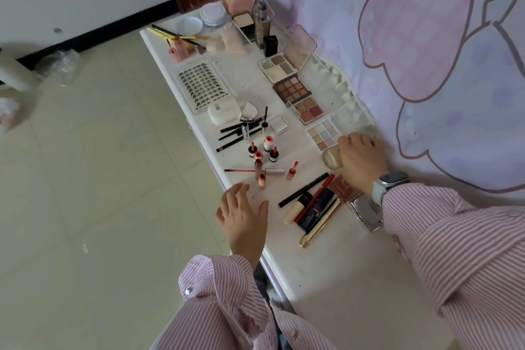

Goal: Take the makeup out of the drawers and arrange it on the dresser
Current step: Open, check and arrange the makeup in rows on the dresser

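Observation:
Makeup is spread over the white dresser top [326, 264]. My right hand [362, 160] lies over a small beige compact [331, 158] beside a pastel palette [324, 133], fingers curled at its edge. My left hand [244, 213] hovers open at the dresser's front edge, near several small lip-gloss bottles [262, 156]. Pencils, a foundation tube and a gold tube [312, 204] lie between my hands. Eyeshadow palettes [292, 89] run along the back. No drawer shows.
A lash sheet [203, 85], white case [223, 112], brushes [176, 35], jars and bottles [261, 23] fill the far end. A silver compact [366, 212] lies under my right wrist. The pink patterned cloth [412, 37] hangs behind. Tiled floor lies left.

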Tool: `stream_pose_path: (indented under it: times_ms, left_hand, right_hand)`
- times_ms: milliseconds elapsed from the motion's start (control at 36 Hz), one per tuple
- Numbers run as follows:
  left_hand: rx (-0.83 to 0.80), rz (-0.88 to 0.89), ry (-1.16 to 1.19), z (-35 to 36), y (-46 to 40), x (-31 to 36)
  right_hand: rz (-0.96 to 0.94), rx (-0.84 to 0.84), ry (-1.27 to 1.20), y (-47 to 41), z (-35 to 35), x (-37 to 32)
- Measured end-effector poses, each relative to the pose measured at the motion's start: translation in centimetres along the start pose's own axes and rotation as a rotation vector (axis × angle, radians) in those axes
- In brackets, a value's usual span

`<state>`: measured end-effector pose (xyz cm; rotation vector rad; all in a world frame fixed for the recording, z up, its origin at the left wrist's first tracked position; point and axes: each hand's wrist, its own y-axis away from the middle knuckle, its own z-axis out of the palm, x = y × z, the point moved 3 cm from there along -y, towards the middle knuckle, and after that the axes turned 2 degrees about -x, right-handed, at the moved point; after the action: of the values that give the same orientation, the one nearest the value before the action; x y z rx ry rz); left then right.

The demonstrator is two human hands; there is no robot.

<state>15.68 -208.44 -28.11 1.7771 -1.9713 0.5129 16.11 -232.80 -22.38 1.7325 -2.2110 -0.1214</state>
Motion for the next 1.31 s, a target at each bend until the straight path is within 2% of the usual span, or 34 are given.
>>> stream_pose_path:
  times_ms: [194,389,500,611,722,806,889,1028,1139,1222,1306]
  left_hand:
    - [-0.042,-0.023,0.019,-0.6,0.0,0.2]
    - [-0.142,-0.023,0.051,-1.3,-0.2,0.1]
    - [-0.186,-0.029,0.123,-1.7,-0.3,0.1]
    - [-0.163,-0.035,0.205,-2.1,-0.3,0.2]
    - [-0.018,0.009,0.254,-3.0,-0.1,0.3]
    - [0.108,0.107,0.285,-4.0,0.0,1.1]
    - [0.161,0.299,0.318,-5.2,0.1,3.3]
    - [0.042,0.589,0.285,-5.4,0.1,7.9]
    - [0.000,0.662,0.150,-5.3,-0.1,10.6]
    - [-0.044,0.663,0.078,-5.5,-0.4,11.6]
    - [-0.117,0.675,0.107,-5.6,-0.9,11.8]
  right_hand:
    - [-0.008,-0.092,0.041,-0.6,0.2,0.1]
    - [-0.059,-0.086,0.113,-0.5,-0.2,0.6]
    - [-0.102,-0.192,0.080,-0.2,-1.1,0.8]
    - [-0.148,-0.207,-0.033,0.5,-2.4,0.5]
    - [-0.198,-0.181,-0.154,1.2,-3.3,0.3]
    - [-0.149,-0.186,-0.350,1.1,-3.0,0.6]
    - [-0.073,-0.246,-0.600,1.2,-3.2,1.0]
    - [-0.132,-0.433,-0.984,2.5,-5.4,1.0]
    - [-0.188,-0.550,-1.114,3.8,-7.0,0.6]
    - [-0.193,-0.544,-1.187,4.4,-7.9,0.4]
    - [-0.063,-0.415,-1.209,4.4,-8.0,0.4]
